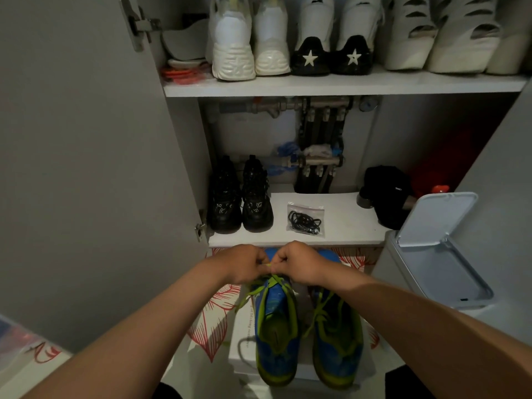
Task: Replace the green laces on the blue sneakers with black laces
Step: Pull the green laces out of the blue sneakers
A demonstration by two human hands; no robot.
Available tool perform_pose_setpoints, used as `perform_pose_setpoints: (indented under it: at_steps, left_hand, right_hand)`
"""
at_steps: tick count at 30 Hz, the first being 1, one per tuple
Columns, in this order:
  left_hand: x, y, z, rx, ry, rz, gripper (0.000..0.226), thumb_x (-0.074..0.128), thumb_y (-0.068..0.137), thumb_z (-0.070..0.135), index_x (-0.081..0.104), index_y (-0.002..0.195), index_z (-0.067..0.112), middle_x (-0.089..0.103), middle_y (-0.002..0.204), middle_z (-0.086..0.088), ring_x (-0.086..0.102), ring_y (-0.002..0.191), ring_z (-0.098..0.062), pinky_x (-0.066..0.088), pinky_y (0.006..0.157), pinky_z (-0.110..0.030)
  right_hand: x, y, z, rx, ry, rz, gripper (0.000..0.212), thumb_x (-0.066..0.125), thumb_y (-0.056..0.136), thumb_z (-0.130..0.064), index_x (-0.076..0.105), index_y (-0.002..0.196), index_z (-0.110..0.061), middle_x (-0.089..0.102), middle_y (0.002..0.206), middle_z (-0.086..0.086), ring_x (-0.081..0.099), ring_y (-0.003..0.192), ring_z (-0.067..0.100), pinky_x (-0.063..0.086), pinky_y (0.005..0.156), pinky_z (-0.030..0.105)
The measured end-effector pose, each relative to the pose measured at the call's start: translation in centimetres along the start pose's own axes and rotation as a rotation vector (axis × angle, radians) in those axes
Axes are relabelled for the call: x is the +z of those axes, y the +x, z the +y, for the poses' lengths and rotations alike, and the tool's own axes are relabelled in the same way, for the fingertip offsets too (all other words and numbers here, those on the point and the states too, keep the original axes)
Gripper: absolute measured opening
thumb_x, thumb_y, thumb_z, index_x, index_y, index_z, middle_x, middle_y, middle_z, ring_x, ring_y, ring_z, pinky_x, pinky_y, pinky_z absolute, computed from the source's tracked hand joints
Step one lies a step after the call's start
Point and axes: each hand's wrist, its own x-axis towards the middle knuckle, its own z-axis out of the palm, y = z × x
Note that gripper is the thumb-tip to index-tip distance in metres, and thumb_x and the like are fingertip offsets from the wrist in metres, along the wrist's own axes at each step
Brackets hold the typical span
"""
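Two blue sneakers with green trim stand heels toward me on a white shoebox: the left sneaker and the right sneaker. Both carry green laces. My left hand and my right hand meet above the left sneaker's front, each pinching the green lace there. Loose lace ends trail down to the left. A clear bag of black laces lies on the lower cabinet shelf, beyond my hands.
An open cabinet holds black sneakers on the lower shelf and white shoes on the upper shelf. A grey bin with its lid raised stands at right. A dark cap sits at the shelf's right. The cabinet door stands open at left.
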Motion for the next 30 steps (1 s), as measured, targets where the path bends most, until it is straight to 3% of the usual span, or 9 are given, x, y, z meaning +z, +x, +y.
perform_pose_setpoints:
  at_steps: [4,6,9,14,19,21,25,28,30]
  left_hand:
    - [-0.3,0.3,-0.5,-0.027,0.106,0.027,0.026,0.049,0.098,0.042,0.059,0.08,0.025,0.055,0.075,0.007,0.054,0.079,-0.018,0.038,0.063,-0.029]
    - [-0.4,0.4,-0.6,-0.076,0.12,0.042,0.028,0.048,0.096,0.04,0.054,0.072,0.027,0.051,0.074,0.009,0.053,0.08,-0.017,0.036,0.064,-0.029]
    - [-0.7,0.3,-0.7,-0.12,0.117,0.117,0.031,0.046,0.096,0.037,0.05,0.066,0.028,0.052,0.076,0.008,0.052,0.082,-0.018,0.036,0.067,-0.029]
    - [-2.2,-0.2,-2.0,-0.162,0.104,0.358,0.032,0.038,0.096,0.036,0.048,0.068,0.026,0.057,0.081,0.004,0.054,0.081,-0.02,0.04,0.07,-0.032]
    - [-4.8,-0.8,-4.3,-0.308,-0.156,0.663,0.031,0.04,0.093,0.032,0.051,0.068,0.017,0.057,0.068,-0.001,0.055,0.069,-0.024,0.034,0.058,-0.029]
    - [-5.1,-1.4,-5.2,-0.339,-0.228,0.573,0.034,0.041,0.095,0.031,0.051,0.066,0.016,0.057,0.067,-0.002,0.055,0.069,-0.025,0.036,0.06,-0.03]
    - [-3.5,-2.0,-5.8,-0.347,-0.123,0.138,0.039,0.044,0.097,0.03,0.061,0.065,0.016,0.065,0.069,-0.001,0.06,0.058,-0.017,0.047,0.061,-0.028]
    - [-3.1,-1.8,-5.5,-0.337,-0.015,0.027,0.034,0.054,0.093,0.035,0.067,0.065,0.021,0.067,0.073,0.005,0.061,0.059,-0.012,0.048,0.061,-0.025]
    - [-2.9,-1.4,-5.2,-0.352,0.04,-0.078,0.025,0.059,0.092,0.037,0.074,0.081,0.021,0.071,0.087,0.006,0.066,0.07,-0.012,0.053,0.071,-0.026]
  right_hand:
    - [0.1,0.2,-0.5,-0.013,0.032,0.023,0.016,0.074,0.088,-0.025,0.076,0.079,-0.013,0.066,0.067,-0.011,0.053,0.056,-0.008,0.043,0.059,0.011]
    - [0.0,0.2,-0.6,0.011,0.008,-0.014,0.008,0.074,0.086,-0.02,0.078,0.085,-0.013,0.072,0.076,-0.01,0.058,0.063,-0.011,0.049,0.067,0.013]
    - [0.2,-0.2,-0.5,0.044,-0.111,-0.116,0.008,0.077,0.083,-0.019,0.08,0.088,-0.014,0.077,0.089,-0.003,0.061,0.069,-0.004,0.048,0.065,0.013]
    - [0.4,-0.8,-0.5,0.042,-0.197,-0.106,0.012,0.073,0.088,-0.019,0.079,0.09,-0.009,0.077,0.095,0.004,0.07,0.089,0.012,0.056,0.082,0.028]
    - [0.6,-1.2,-0.7,0.045,-0.256,-0.121,0.018,0.065,0.091,-0.019,0.077,0.09,-0.006,0.076,0.096,0.008,0.07,0.094,0.021,0.056,0.087,0.037]
    - [0.7,-1.2,-0.9,0.043,-0.279,-0.113,0.016,0.063,0.09,-0.018,0.076,0.092,-0.009,0.076,0.098,0.005,0.069,0.096,0.019,0.056,0.088,0.034]
    - [0.9,-1.0,-1.6,0.048,-0.333,-0.094,0.024,0.061,0.089,-0.014,0.074,0.108,-0.022,0.071,0.114,-0.006,0.063,0.106,0.013,0.049,0.092,0.023]
    - [1.2,-0.7,-1.9,0.028,-0.444,-0.112,0.025,0.066,0.085,-0.014,0.075,0.106,-0.023,0.072,0.11,-0.006,0.065,0.102,0.015,0.049,0.082,0.023]
    - [1.5,-0.6,-2.1,0.002,-0.539,-0.103,0.022,0.067,0.083,-0.016,0.076,0.102,-0.023,0.072,0.106,-0.005,0.065,0.099,0.017,0.05,0.079,0.026]
